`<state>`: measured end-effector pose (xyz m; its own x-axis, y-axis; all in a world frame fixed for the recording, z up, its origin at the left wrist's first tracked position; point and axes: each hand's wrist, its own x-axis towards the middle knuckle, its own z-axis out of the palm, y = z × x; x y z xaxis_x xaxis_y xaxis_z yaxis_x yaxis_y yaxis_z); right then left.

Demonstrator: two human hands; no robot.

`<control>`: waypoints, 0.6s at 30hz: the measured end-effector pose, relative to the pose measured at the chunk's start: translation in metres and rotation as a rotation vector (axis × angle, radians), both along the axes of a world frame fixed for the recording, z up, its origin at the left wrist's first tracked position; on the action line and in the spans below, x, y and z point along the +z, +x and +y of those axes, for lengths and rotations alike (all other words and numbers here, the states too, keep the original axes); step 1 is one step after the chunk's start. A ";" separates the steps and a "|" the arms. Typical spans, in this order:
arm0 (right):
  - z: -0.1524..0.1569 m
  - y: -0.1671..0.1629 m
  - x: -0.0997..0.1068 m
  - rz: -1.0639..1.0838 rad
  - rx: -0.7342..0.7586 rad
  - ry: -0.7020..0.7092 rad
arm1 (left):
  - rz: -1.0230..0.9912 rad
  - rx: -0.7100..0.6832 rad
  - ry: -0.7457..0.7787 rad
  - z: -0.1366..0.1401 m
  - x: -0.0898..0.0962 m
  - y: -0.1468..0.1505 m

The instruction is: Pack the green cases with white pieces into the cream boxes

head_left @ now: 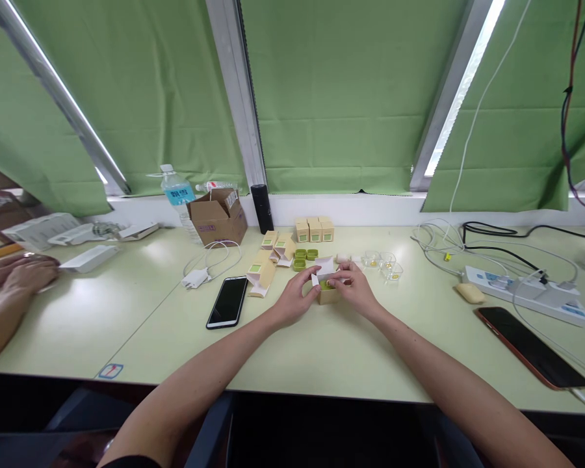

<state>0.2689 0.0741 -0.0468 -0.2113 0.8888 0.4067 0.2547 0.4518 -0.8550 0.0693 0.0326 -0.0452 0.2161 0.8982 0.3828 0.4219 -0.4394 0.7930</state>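
A small kraft cardboard box [327, 297] with its white-lined flaps raised stands in front of me. Something green shows inside it. My left hand [292, 300] grips the box's left side, thumb and fingers around a flap. At the opening, my right hand [355, 290] has its fingers pinched together; whether they hold a flap or the green thing is hidden. Just behind are several green square cups [299, 264]. Clear small cups [387, 262] with yellowish bits in them sit to the right, beside small whitish pieces [346, 258]. Opened kraft boxes [262, 274] lie to the left.
Closed kraft boxes [314, 230] line the back. A phone [227, 302], a charger [195, 278], a brown carton [218, 218], a water bottle [179, 198] and a black cylinder [261, 208] stand left. Rightward are a power strip [521, 294] and another phone [529, 346]. Another person's hands [24, 273] rest far left.
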 end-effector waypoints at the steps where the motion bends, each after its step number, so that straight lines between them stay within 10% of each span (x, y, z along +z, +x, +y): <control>1: 0.001 0.000 0.000 -0.003 0.010 -0.007 | 0.000 -0.001 0.001 0.000 0.000 0.000; 18: 0.005 0.000 -0.004 0.331 0.040 -0.231 | -0.203 -0.045 -0.037 0.001 0.005 -0.004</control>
